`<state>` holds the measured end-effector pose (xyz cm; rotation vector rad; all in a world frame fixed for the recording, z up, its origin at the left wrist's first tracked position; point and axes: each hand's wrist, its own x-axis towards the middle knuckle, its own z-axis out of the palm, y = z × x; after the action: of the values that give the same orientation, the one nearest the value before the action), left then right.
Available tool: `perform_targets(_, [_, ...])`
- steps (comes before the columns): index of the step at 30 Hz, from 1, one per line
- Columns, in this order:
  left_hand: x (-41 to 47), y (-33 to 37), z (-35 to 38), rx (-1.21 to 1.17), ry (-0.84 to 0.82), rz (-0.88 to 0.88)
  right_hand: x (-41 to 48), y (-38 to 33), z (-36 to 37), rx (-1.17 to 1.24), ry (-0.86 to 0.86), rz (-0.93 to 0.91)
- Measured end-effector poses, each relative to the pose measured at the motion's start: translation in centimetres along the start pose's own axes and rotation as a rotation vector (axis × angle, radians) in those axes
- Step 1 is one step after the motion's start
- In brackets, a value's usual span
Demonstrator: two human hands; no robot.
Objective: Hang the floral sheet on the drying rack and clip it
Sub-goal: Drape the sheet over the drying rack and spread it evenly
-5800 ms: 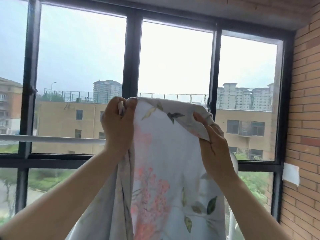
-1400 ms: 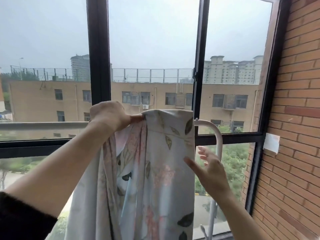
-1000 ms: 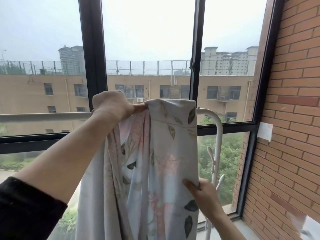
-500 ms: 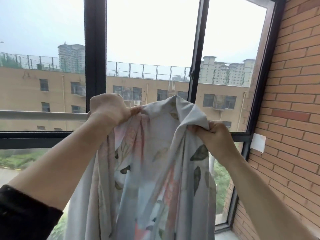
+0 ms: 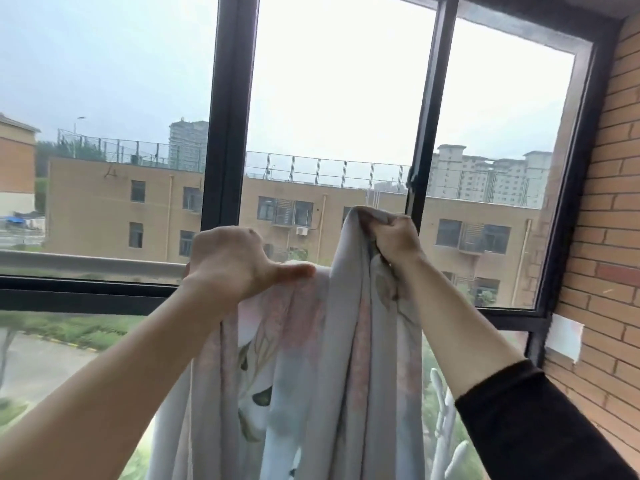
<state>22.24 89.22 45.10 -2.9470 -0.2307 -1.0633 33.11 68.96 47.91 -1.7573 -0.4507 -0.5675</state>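
Observation:
The floral sheet (image 5: 311, 375), pale with pink flowers and dark leaves, hangs in long folds from the drying rack's white top rail (image 5: 86, 263). My left hand (image 5: 232, 263) holds the sheet on the rail, thumb stretched right along the top fold. My right hand (image 5: 393, 239) grips a bunched fold of the sheet and lifts it above rail height. The rail's right end is hidden behind the cloth. No clip is in view.
A black-framed window (image 5: 230, 133) stands just behind the rack. A brick wall (image 5: 606, 237) closes the right side, with a white paper patch (image 5: 562, 337) on it. White pegs of the rack's upright (image 5: 446, 427) show at the lower right.
My right hand let go of the sheet's lower edge, took a fold higher up and raised it above the rail. My left hand has stayed on the rail.

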Motion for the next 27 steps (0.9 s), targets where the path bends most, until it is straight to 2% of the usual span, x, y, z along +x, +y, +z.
perform_targets(3, [0.1,0.3,0.1,0.018,-0.008,-0.009,0.2,2.4,-0.2,-0.014,-0.169,0.159])
perform_targets(7, [0.3,0.6,0.4,0.019,0.057,-0.013,0.5,2.4,-0.9,0.027,-0.177,0.205])
perform_targets(11, [0.5,1.5,0.9,-0.213,0.216,0.055,0.5,2.1,-0.6,0.078,-0.184,0.249])
perform_targets(13, [0.8,2.4,1.0,-0.3,0.232,0.103,0.4,1.8,-0.1,0.08,-0.214,0.256])
perform_targets(16, [1.2,3.5,0.9,-0.253,0.14,0.093,0.2,1.6,0.1,0.064,-0.218,0.248])
perform_targets(19, [1.8,4.4,0.5,-0.117,-0.026,0.067,0.2,1.4,-0.5,0.056,-0.221,0.258])
perform_targets(22, [2.1,5.1,-0.3,-0.107,-0.177,0.049,-0.2,1.3,-1.1,-0.006,-0.2,0.229])
perform_targets(24, [2.0,5.6,-0.4,-0.092,-0.199,0.044,-0.5,1.5,-1.8,-0.151,-0.164,0.131])
perform_targets(27, [2.0,6.1,0.1,-0.057,-0.19,0.037,-2.4,1.4,-3.5,-0.419,-0.022,-0.093])
